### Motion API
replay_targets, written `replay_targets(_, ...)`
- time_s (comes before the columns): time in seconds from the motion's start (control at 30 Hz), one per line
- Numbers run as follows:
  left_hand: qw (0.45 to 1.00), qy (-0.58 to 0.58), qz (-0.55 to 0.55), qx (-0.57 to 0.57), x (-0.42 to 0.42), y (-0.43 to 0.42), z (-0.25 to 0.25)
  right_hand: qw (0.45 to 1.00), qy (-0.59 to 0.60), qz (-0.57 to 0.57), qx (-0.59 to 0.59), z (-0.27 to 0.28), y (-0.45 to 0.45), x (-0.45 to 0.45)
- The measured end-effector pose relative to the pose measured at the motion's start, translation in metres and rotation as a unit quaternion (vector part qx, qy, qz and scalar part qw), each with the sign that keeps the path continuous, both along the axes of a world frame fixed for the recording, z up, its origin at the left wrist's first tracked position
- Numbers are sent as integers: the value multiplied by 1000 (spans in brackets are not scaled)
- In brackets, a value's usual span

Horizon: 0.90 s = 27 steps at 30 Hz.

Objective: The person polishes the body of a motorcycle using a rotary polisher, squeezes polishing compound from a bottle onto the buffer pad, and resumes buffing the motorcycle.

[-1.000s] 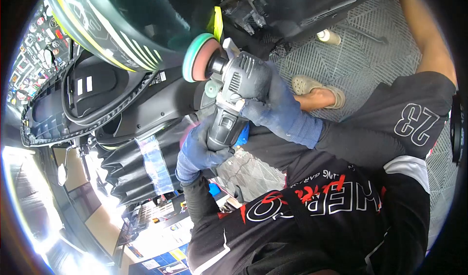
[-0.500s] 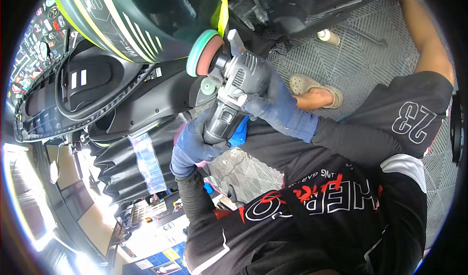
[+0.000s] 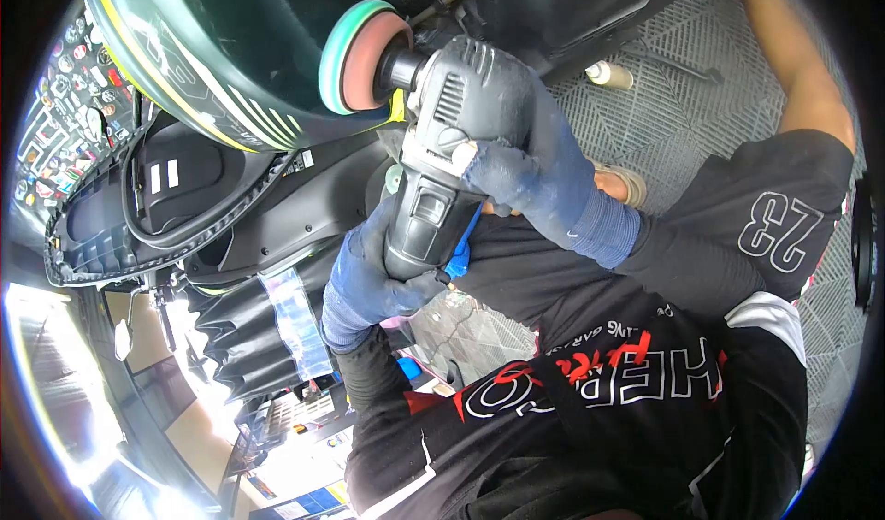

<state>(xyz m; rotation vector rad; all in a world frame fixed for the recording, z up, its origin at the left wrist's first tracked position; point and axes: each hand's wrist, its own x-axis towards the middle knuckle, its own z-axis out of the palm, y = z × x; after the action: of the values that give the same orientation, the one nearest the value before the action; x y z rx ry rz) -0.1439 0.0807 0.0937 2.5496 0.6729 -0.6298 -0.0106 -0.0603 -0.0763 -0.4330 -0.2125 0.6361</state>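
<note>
At the near edge of the glossy striped panel [image 3: 230, 50], the polisher [image 3: 433, 179] is gripped by both gloved hands: left hand [image 3: 373, 276] around its body, right hand [image 3: 544, 174] nearer its head. A bottle [image 3: 610, 75] lies on the grey patterned floor [image 3: 668, 119].

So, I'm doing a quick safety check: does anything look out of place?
The pale bottle seems to lie on its side on the patterned floor, odd for a bottle. No spill shows around it.

So the pad [image 3: 374, 63]'s mint green and pink, gloves [image 3: 553, 174] are blue, dark panel [image 3: 267, 41] has yellow and whitish stripes.
</note>
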Motion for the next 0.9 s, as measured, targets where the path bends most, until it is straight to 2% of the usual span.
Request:
replay_targets(0.17,1000,-12,8,-11,-2,2,-7,1000,-1,9,-5,-15,17,-8)
replay_targets(0.23,1000,-11,7,-19,-7,4,-7,997,-38,-55,-28,-13,22,-19)
replay_targets(0.37,999,37,6,-11,-22,15,-2,993,-76,-79,-31,-29,41,-47)
replay_targets(0.4,999,51,13,-11,-24,17,-2,997,-63,-41,2,-30,48,-52)
replay_targets(0.43,995,50,56,-59,-23,14,-4,998,-50,-5,35,-33,53,-55)
replay_targets(0.53,994,33,60,-90,-43,26,-10,999,-29,11,-8,-31,50,-68)
replay_targets(0.57,997,28,30,-64,-47,27,-12,999,-31,14,-9,-35,58,-74)
replay_targets(0.6,997,27,32,-65,-52,30,-14,998,-8,48,40,-45,72,-82)
replay_targets(0.63,994,25,60,-83,-58,33,-16,993,15,81,88,-45,78,-84)
replay_targets(0.7,982,16,122,-142,-70,41,-22,992,20,98,76,-44,75,-87)
replay_targets(0.83,984,27,125,-125,-75,45,-20,990,30,128,60,-40,78,-87)
replay_targets(0.9,992,35,85,-82,-67,41,-16,992,20,122,38,-38,66,-82)
